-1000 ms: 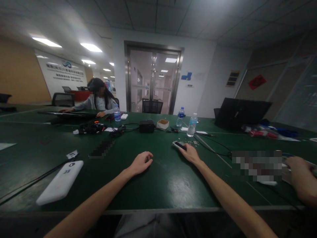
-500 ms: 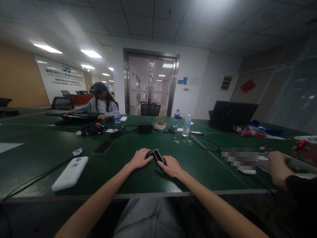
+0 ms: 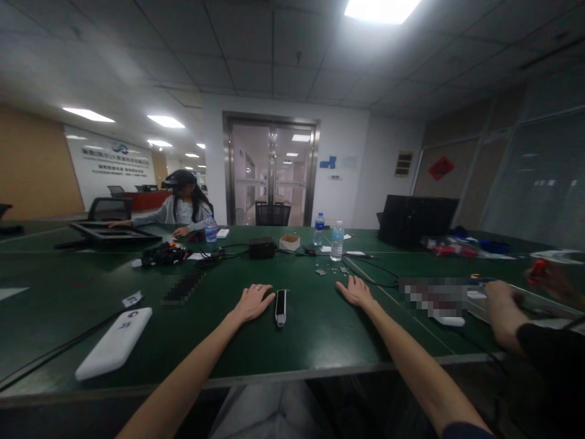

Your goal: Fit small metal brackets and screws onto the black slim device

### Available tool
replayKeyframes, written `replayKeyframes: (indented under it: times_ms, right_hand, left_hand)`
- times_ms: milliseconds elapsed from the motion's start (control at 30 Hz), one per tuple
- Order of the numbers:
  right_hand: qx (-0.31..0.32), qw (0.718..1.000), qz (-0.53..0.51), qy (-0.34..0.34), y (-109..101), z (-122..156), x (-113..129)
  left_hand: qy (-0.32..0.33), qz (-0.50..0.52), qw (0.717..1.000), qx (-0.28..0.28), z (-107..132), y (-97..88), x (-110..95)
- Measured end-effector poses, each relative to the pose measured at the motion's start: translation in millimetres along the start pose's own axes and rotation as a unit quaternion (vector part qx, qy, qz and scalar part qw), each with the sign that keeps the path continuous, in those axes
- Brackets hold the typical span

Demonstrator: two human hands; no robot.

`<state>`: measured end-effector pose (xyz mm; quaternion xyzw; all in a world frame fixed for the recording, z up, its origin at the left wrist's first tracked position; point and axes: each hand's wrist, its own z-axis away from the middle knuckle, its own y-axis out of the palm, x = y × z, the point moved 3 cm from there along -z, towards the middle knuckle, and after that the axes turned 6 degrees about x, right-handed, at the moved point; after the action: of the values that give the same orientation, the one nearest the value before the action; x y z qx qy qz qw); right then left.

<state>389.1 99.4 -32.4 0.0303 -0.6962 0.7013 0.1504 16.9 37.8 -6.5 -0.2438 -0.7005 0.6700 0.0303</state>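
My left hand [image 3: 252, 302] rests palm down on the green table [image 3: 320, 329], fingers loosely spread, right beside a slim black-and-white device [image 3: 280, 306] that lies flat near the table's front. My right hand [image 3: 355, 291] lies flat and open on the table farther right, holding nothing, its fingertips pointing toward several small metal parts [image 3: 329, 269].
A white power bank [image 3: 109, 342] with a cable lies at front left. Two water bottles [image 3: 337, 241], a small cardboard box [image 3: 289, 242], a black adapter [image 3: 261, 247] and cables sit mid-table. A laptop [image 3: 414, 220] stands at right. Another person's hands [image 3: 500, 300] work at right; another person sits at far left.
My right hand let go of the slim device near my left hand and moved right and forward toward the small parts. The camera tilted up slightly.
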Motion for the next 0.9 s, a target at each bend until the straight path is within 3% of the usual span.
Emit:
replayKeyframes:
  times_ms: [367, 567, 800, 900]
  right_hand:
    - [-0.006, 1.0, 0.008, 0.024, 13, -101, -3]
    - [-0.002, 0.999, 0.007, -0.046, 9, -108, 5]
    - [-0.006, 0.999, -0.03, -0.035, 3, -120, 11]
    - [0.009, 0.998, -0.023, -0.062, 4, -126, 21]
  left_hand:
    - [0.022, 0.022, 0.999, -0.007, -61, 3.7, 30]
    - [0.036, -0.001, 0.999, -0.016, -86, 4.0, 27]
    - [0.068, -0.004, 0.998, -0.001, -101, 5.7, 29]
    - [0.072, -0.001, 0.997, 0.011, -109, 4.8, 33]
